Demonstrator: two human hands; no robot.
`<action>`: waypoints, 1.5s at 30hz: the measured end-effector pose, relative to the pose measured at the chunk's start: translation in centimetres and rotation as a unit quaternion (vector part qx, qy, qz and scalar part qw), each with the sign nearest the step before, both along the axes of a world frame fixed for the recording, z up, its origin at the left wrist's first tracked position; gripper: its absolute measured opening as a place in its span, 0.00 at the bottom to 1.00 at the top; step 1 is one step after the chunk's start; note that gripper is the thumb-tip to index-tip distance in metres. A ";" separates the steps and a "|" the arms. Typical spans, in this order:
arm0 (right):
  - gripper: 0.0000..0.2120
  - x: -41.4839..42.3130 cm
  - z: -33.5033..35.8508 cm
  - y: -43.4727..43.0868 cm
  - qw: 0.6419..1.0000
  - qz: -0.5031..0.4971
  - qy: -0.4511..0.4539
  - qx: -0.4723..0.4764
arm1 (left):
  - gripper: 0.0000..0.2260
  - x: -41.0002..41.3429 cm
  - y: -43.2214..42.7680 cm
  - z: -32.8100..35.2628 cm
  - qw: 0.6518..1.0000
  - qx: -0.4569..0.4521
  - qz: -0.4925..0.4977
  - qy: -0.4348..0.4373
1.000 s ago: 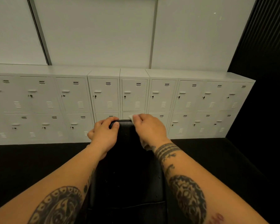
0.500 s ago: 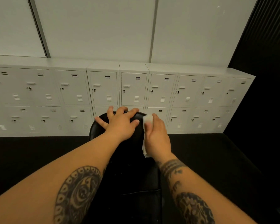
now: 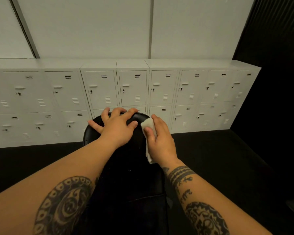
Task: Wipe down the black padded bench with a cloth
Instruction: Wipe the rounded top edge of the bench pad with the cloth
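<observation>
- Head camera, looking down the length of the bench (image 3: 131,175): it's black and padded. It runs from the bottom of the frame straight away from us and finishes in a rounded end just in front of the lockers (image 3: 132,89).
- Our left hand (image 3: 116,128) lies flat on that rounded far end, fingers straight and spread, fingertips reaching the far edge. It isn't gripping anything, just resting on the padding.
- Our right hand (image 3: 161,141) is just beside it, at the right edge of the bench near the same end. It's gripping the cloth (image 3: 148,126), with the thumb pressed on top and the other fingers curled round the outside.
- The cloth is white and folded up. One bit pokes out past the thumb toward the far end, and another bit hangs out under the palm by the wrist. It sits against the bench's right edge, though the hand covers the middle of it.
- The two hands are close but not touching, with a strip of black padding between them.
- Both forearms are bare with dark tattoos, coming in from the bottom corners.
- There's a seam across the bench nearer to us, low in the frame.
- Behind the bench we've got two rows of pale grey lockers along a pale wall (image 3: 92,28), each door with a small handle, a lock and vent slits.
- The floor (image 3: 210,158) is dark, and the right side is black too, too dark for us to make out much.
</observation>
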State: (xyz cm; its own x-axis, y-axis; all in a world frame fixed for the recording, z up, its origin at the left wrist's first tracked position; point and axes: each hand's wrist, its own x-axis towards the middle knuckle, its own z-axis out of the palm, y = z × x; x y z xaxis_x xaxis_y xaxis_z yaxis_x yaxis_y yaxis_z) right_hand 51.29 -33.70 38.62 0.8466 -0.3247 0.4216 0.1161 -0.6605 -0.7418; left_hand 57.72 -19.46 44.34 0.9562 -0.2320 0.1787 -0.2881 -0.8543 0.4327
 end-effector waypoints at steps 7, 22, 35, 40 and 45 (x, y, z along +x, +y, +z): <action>0.27 3.5 3.5 -0.2 0.985 -0.090 0.146 -0.008 | 0.19 -0.1 0.0 -0.1 1.000 -0.002 -0.002 -0.007; 0.27 -0.5 -0.3 1.1 0.991 -0.080 0.077 0.080 | 0.18 -0.2 0.0 -0.4 1.000 -0.001 0.002 -0.018; 0.29 -1.8 -0.8 2.4 0.985 -0.115 0.090 0.098 | 0.17 -0.2 0.1 -0.5 1.000 -0.001 0.000 -0.028; 0.25 -4.1 -3.2 1.6 0.990 -0.084 0.098 0.051 | 0.18 0.0 0.1 -0.7 1.000 0.002 -0.004 -0.029; 0.24 -1.1 -0.2 1.0 0.967 -0.172 0.153 0.109 | 0.18 0.0 0.1 -0.7 0.999 -0.002 -0.002 -0.034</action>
